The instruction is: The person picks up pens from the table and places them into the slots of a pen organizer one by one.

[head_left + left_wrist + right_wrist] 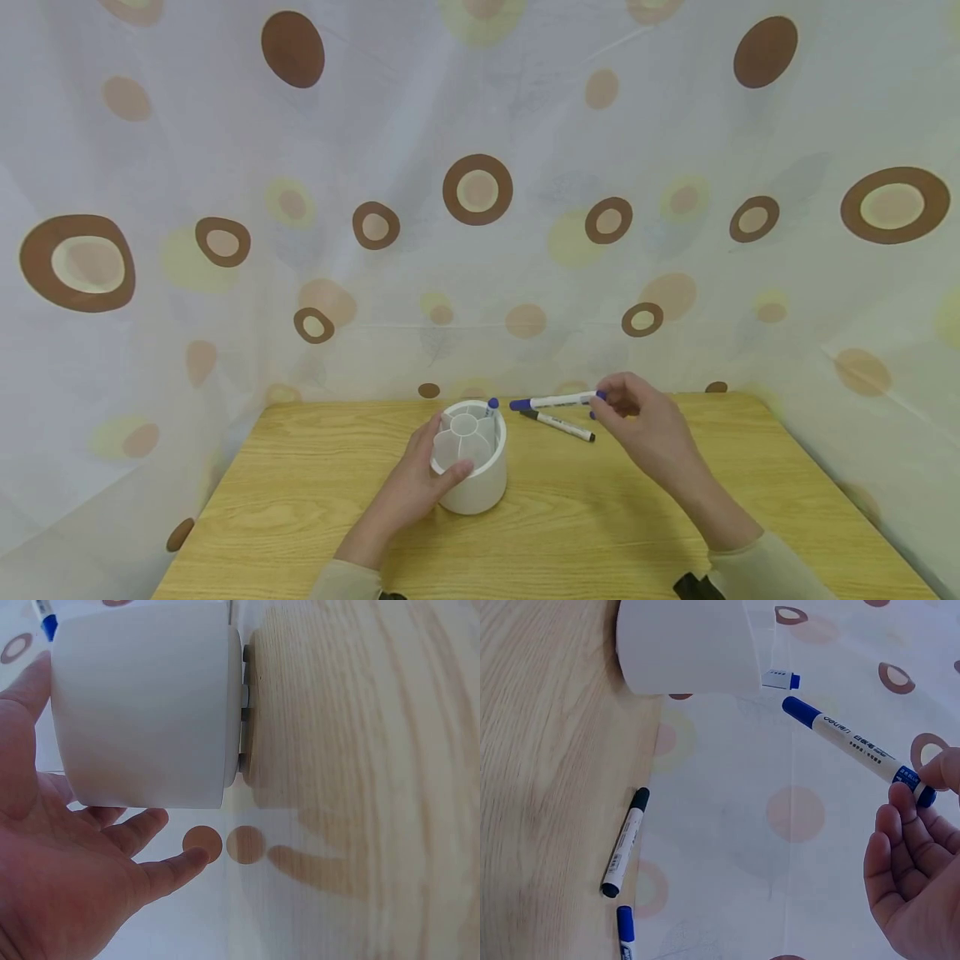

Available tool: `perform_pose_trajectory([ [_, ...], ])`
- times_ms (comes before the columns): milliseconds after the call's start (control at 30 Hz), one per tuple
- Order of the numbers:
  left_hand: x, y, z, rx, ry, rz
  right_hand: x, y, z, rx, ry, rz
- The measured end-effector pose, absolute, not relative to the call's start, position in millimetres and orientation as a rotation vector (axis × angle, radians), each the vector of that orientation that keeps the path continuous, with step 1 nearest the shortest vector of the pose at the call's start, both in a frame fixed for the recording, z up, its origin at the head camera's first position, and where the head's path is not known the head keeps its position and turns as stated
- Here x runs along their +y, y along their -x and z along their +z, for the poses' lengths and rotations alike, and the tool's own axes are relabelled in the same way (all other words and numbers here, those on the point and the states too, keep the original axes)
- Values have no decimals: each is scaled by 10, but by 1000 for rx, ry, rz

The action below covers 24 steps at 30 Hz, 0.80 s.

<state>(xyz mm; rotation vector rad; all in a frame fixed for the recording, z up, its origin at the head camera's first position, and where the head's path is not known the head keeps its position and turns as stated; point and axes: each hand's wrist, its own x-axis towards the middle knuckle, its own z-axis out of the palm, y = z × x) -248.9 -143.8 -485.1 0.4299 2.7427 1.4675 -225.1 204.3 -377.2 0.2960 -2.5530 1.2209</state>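
A white round pen holder with several compartments stands on the table. My left hand holds it at its left side, thumb over the near rim. In the left wrist view its outer wall fills the upper left, with fingers reaching past it. A blue-capped marker stands in a right rear compartment. To the right, my right hand pinches the end of a blue whiteboard marker between thumb and fingers. That marker lies nearly level above the table, its blue cap pointing at the holder.
On the wooden table lies a black marker right of the holder. Another blue marker lies near it, mostly hidden behind my right hand in the head view. A patterned curtain hangs behind the table and along both sides.
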Motion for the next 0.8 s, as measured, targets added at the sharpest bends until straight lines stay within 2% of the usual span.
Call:
perform_pose_trajectory([
  [800, -1448, 2499, -4864, 2742, -428, 1456, 1617, 2301, -3848, -2548, -476, 1285],
])
